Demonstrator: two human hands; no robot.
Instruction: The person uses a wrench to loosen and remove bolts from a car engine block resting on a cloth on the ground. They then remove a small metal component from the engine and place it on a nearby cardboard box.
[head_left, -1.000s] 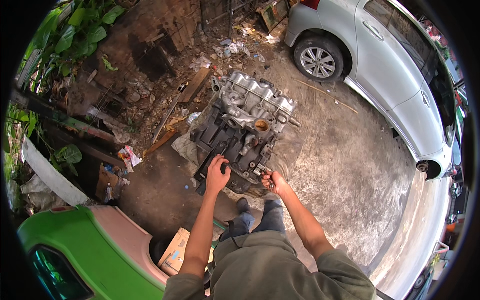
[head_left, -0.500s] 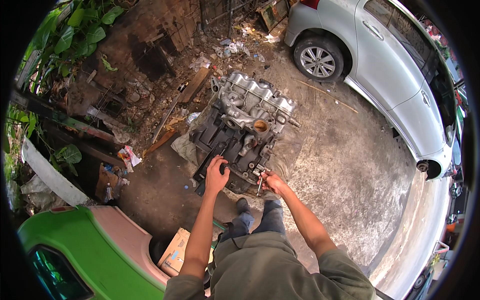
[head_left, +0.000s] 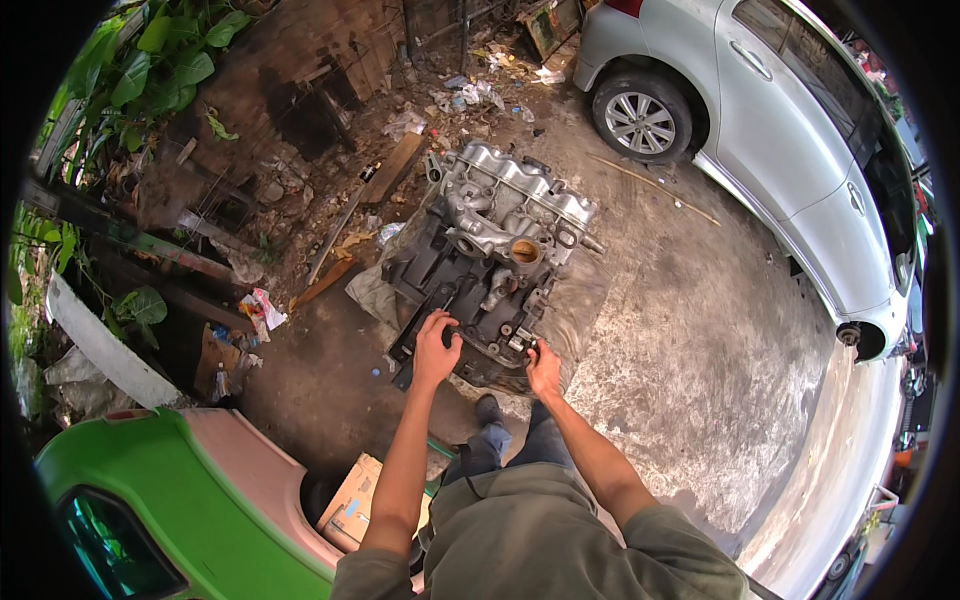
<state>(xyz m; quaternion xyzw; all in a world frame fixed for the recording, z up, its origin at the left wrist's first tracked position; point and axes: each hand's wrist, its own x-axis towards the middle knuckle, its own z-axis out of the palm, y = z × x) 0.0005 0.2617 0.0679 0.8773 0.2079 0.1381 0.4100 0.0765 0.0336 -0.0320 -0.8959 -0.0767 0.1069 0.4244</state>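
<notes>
A greasy engine (head_left: 470,270), with a silver top cover and a dark block, rests on a dirty cloth sheet (head_left: 372,300) on the ground before me. My left hand (head_left: 436,352) lies on the near left part of the block, its fingers curved and apart, touching the dark metal. At the near right corner, my right hand (head_left: 543,370) is closed round a silver socket wrench (head_left: 521,340), whose head sits against the block. My fingers and palm hide most of the wrench's handle.
A silver car (head_left: 780,120) stands at the far right. At the lower left are a green and pink car body (head_left: 190,490) and a cardboard box (head_left: 350,500). Wooden planks (head_left: 395,168) and litter (head_left: 470,97) lie beyond the engine. My shoe (head_left: 487,408) is close to its near edge.
My right hand has turned and shifted slightly; the wrench handle that pointed down toward me is now mostly out of sight. My left hand stays at the same spot on the block.
</notes>
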